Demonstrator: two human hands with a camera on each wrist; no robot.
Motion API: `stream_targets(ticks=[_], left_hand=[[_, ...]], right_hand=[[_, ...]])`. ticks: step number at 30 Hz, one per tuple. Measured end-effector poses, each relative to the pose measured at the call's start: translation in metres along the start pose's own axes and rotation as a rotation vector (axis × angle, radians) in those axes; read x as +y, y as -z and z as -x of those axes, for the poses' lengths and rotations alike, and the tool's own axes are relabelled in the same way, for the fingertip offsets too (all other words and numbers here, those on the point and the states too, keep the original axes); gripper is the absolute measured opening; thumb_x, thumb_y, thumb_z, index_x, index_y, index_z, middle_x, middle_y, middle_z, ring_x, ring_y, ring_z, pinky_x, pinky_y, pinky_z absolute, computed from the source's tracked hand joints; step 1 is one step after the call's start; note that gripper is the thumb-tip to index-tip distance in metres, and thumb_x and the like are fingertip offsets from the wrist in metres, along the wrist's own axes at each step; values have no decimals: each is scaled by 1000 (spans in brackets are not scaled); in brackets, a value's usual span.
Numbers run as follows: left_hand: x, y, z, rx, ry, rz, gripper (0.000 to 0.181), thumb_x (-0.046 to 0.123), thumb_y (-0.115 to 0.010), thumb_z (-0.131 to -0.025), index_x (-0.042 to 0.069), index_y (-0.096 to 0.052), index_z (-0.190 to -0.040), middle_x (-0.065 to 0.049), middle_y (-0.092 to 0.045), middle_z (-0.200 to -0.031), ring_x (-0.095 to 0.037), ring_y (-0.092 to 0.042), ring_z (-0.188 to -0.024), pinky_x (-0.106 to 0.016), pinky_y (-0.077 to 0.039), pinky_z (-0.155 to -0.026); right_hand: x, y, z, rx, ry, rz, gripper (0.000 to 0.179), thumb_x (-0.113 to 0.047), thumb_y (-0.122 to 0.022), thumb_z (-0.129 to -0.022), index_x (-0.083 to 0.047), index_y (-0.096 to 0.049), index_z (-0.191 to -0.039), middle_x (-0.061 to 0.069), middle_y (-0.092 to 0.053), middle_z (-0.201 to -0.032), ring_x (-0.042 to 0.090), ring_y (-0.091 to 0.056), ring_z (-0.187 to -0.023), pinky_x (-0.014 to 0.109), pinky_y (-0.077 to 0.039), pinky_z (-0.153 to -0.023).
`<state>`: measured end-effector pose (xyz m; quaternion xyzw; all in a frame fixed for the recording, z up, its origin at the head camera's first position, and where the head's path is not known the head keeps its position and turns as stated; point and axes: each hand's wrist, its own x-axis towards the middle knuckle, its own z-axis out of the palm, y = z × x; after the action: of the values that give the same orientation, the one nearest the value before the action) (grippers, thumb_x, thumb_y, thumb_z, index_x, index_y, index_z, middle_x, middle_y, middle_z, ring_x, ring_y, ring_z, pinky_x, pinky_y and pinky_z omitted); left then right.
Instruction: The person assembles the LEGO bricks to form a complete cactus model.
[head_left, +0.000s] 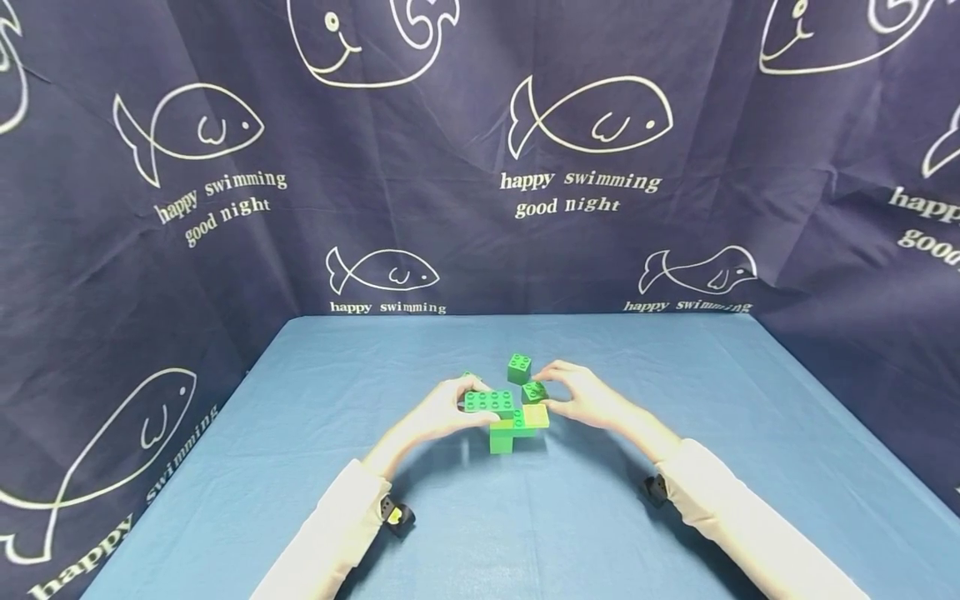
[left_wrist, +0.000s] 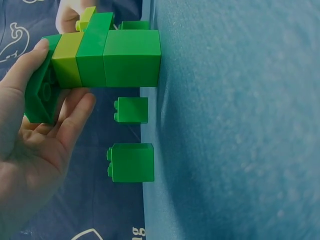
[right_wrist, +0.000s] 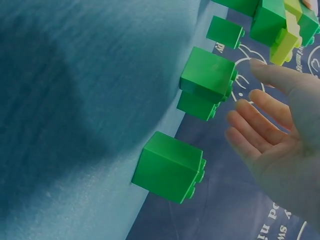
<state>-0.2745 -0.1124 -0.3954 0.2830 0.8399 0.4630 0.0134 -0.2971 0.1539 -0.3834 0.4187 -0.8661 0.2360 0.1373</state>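
– Doing what, please, with the left hand [head_left: 442,410]?
– Pinching a green eight-stud brick [head_left: 488,403], directly above the lime brick [left_wrist: 68,59] in the green stack [left_wrist: 132,57], on the tabletop [head_left: 510,533].
– Fully seated there?
– Impossible to tell exactly.
– And with the right hand [head_left: 585,396]?
– Reaching with spread fingers [right_wrist: 272,77], near the yellow-green piece [head_left: 536,415] at the stack's right end and near a green four-stud brick [head_left: 534,391]. Just behind, to notice also: another four-stud brick [head_left: 519,368].
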Motion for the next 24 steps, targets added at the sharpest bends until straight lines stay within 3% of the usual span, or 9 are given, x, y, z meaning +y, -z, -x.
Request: stream_targets(ticks=[17, 24], left_hand=[[-1, -2, 0, 0, 18, 3, 30, 23, -76, -78, 11, -64, -103, -3, -64, -94, -5, -54, -76, -21, -47, -70], [36, 8, 9, -28, 15, -16, 29, 14, -74, -80, 3, -63, -104, -7, -63, -91, -2, -53, -74, -21, -48, -70]], right_hand=[[3, -9, -1, -11, -20, 2, 35, -4, -69, -79, 4, -63, -112, 14, -62, -108, 29, -60, -103, 44, -49, -91], [2, -9, -1, -68, -35, 7, 41, -6, -67, -82, 5, -58, -120, 17, -59, -119, 32, -57, -112, 46, -46, -96]])
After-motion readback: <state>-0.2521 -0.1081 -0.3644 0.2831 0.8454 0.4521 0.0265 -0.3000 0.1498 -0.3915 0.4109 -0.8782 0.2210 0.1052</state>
